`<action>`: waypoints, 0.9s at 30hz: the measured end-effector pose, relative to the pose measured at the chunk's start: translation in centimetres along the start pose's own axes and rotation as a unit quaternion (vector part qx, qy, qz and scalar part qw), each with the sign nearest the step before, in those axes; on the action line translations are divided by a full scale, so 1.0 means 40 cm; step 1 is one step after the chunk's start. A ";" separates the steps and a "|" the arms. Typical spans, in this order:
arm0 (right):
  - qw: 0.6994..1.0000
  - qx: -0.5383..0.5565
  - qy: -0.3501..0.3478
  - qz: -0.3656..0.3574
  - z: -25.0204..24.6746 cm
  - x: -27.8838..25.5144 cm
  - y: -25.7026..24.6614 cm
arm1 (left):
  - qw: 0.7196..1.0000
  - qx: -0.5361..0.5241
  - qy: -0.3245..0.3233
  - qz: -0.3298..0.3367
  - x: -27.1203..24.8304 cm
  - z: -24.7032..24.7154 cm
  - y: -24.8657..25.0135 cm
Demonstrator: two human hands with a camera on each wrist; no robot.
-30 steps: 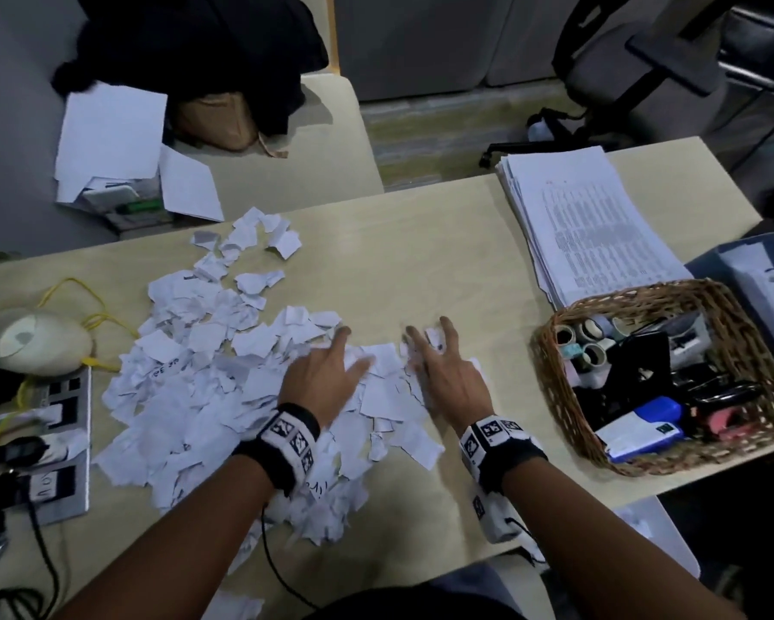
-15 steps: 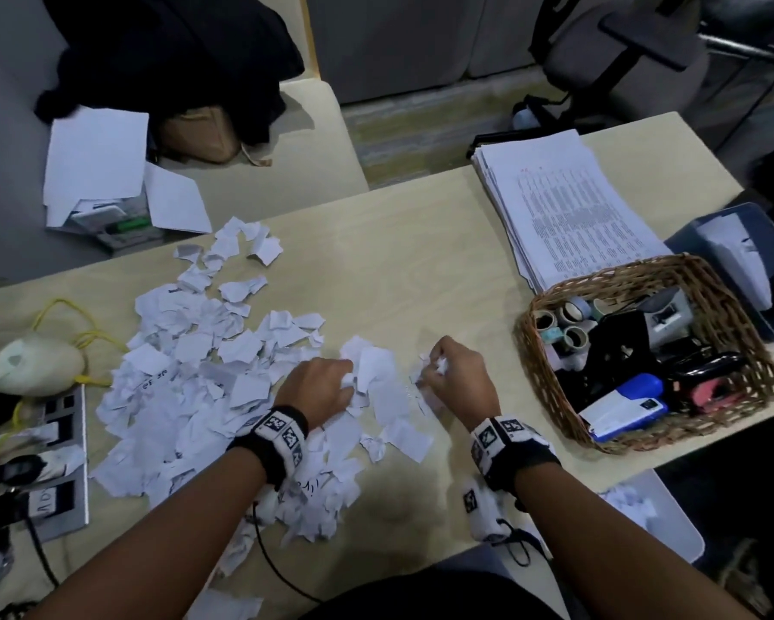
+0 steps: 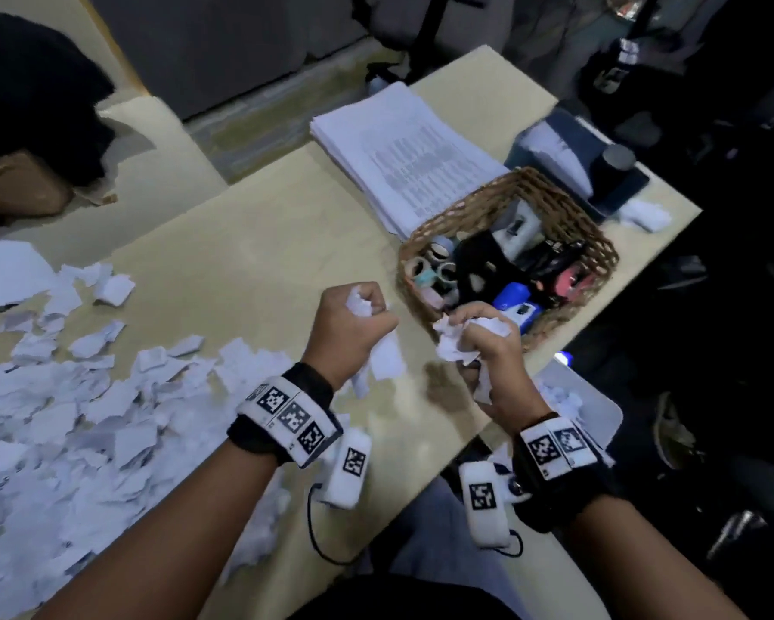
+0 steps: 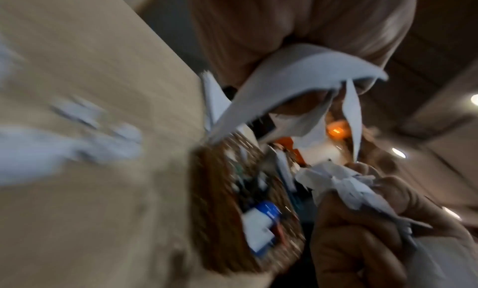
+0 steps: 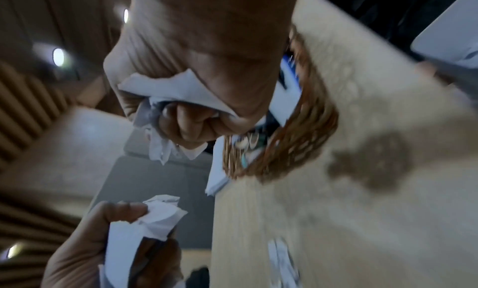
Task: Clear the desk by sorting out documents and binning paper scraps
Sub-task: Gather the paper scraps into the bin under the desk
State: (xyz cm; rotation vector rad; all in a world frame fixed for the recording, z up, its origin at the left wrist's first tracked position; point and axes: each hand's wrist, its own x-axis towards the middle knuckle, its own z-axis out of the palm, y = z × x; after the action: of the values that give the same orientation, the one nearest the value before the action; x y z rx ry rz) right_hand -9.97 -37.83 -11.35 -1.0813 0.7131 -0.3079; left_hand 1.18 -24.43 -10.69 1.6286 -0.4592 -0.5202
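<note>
A wide pile of torn white paper scraps (image 3: 85, 418) covers the left of the wooden desk (image 3: 251, 243). My left hand (image 3: 363, 306) is raised above the desk as a fist that grips a bunch of scraps (image 4: 292, 82), with strips hanging below it. My right hand (image 3: 474, 328) grips a crumpled bunch of scraps (image 5: 175, 92) just in front of the wicker basket (image 3: 600, 243). A thick stack of printed documents (image 3: 403, 158) lies behind the basket.
The basket holds tape rolls and office tools. A dark blue tray (image 3: 595, 145) with paper stands at the far right corner. A pale bin (image 3: 600, 409) with scraps in it sits below the desk's near right edge. A dark bag (image 3: 32, 96) rests at the back left.
Both hands have closed on scraps from the pile, lifted off the desk and moved right toward the basket and the desk's edge. The view has swung right.
</note>
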 end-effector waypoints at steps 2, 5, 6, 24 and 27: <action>0.998 0.032 0.050 0.003 -0.098 -0.033 -0.040 | 0.999 -0.021 -0.045 0.015 0.017 0.114 0.034; 0.993 0.066 0.093 -0.038 -0.242 -0.076 -0.084 | 0.994 -0.018 -0.109 0.023 0.030 0.290 0.056; 0.990 0.070 0.114 -0.053 -0.295 -0.084 -0.089 | 0.990 -0.006 -0.135 0.027 0.029 0.351 0.055; 0.881 -0.162 0.418 0.150 -1.071 0.289 0.441 | 0.897 0.238 -0.176 -0.328 0.188 1.119 -0.706; 0.891 -0.206 0.359 0.186 -1.133 0.380 0.567 | 0.863 0.273 -0.207 -0.372 0.240 1.172 -0.855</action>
State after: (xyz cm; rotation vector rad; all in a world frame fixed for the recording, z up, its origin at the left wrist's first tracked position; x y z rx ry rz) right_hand -31.21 -67.43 -49.70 -1.1979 1.6889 -0.2242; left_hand -18.18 -63.92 -49.78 2.2473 -0.2781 -1.4458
